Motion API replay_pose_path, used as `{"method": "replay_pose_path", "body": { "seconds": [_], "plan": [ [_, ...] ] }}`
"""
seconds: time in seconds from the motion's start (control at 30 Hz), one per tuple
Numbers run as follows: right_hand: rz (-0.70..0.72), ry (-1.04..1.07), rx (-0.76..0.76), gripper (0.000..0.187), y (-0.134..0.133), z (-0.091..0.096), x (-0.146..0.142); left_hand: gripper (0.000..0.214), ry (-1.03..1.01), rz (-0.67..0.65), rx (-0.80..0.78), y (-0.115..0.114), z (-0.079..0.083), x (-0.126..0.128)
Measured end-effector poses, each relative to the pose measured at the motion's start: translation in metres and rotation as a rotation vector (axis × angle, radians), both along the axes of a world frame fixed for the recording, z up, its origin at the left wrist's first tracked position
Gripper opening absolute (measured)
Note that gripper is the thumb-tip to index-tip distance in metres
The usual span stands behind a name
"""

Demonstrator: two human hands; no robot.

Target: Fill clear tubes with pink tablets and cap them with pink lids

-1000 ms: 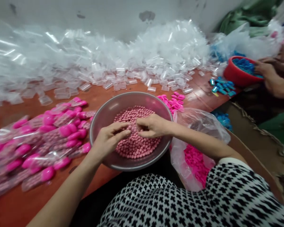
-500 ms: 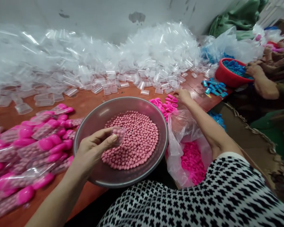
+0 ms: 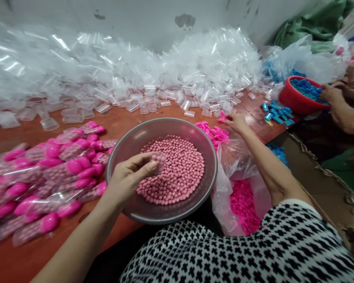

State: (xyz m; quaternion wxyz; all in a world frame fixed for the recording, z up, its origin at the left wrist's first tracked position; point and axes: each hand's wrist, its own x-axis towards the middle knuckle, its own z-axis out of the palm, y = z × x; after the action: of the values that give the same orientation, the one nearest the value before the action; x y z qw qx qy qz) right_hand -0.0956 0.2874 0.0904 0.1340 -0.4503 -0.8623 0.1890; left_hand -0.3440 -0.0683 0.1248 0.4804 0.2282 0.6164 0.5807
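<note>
Between thumb and fingers, my left hand point(image 3: 132, 173) holds a small clear plastic container point(image 3: 158, 162) with pink beads in it. It hovers over a grey bowl point(image 3: 115, 157) that contains many loose pink beads point(image 3: 177, 173). Right of the bowl, my right hand point(image 3: 236, 122) pinches a bright pink cap point(image 3: 222, 117) just above the table. A small heap of pink caps point(image 3: 214, 133) lies below and left of that hand. Under my right forearm, an open plastic bag point(image 3: 220, 204) holds more pink caps point(image 3: 244, 206).
Clear empty containers point(image 3: 153, 74) are piled along the wall. Filled containers with pink caps point(image 3: 61, 173) cover the table's left side. At the right, another person's hand point(image 3: 332, 94) reaches into a red basin point(image 3: 292, 98) of blue pieces; blue-capped pieces point(image 3: 279, 112) lie beside it.
My right hand has lifted a pink cap from the heap. My left hand still holds the container over the bowl. The whole view has shifted slightly.
</note>
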Motion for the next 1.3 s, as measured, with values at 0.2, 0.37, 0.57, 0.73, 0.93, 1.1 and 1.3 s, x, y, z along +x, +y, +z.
{"method": "replay_pose_path", "body": {
  "seconds": [0.2,0.37,0.57,0.73,0.93,1.1,1.3],
  "plan": [
    [0.288,0.772,-0.656,0.034,-0.114,0.048,-0.06,0.039,-0.052,-0.04,0.146,0.002,0.003,0.004],
    [0.466,0.737,-0.777,0.03,-0.209,0.056,-0.105,0.041,-0.209,0.056,0.288,0.002,0.0,0.011],
    [0.563,0.604,-0.268,0.028,-0.224,0.053,-0.107,0.045,-0.258,0.102,0.315,-0.011,0.001,0.007],
    [0.585,0.553,-0.231,0.028,-0.22,0.071,-0.107,0.04,0.015,0.027,0.308,-0.019,0.0,0.002],
    [0.82,0.37,0.027,0.019,-0.229,0.083,-0.114,0.036,0.212,0.066,0.333,-0.023,-0.01,0.004],
    [0.859,0.28,0.152,0.016,-0.237,0.085,-0.107,0.023,0.451,0.103,0.356,-0.029,-0.009,0.009],
    [0.946,0.285,0.156,0.015,-0.234,0.071,-0.104,0.017,0.609,0.042,0.376,-0.032,-0.007,0.01]
  ]
}}
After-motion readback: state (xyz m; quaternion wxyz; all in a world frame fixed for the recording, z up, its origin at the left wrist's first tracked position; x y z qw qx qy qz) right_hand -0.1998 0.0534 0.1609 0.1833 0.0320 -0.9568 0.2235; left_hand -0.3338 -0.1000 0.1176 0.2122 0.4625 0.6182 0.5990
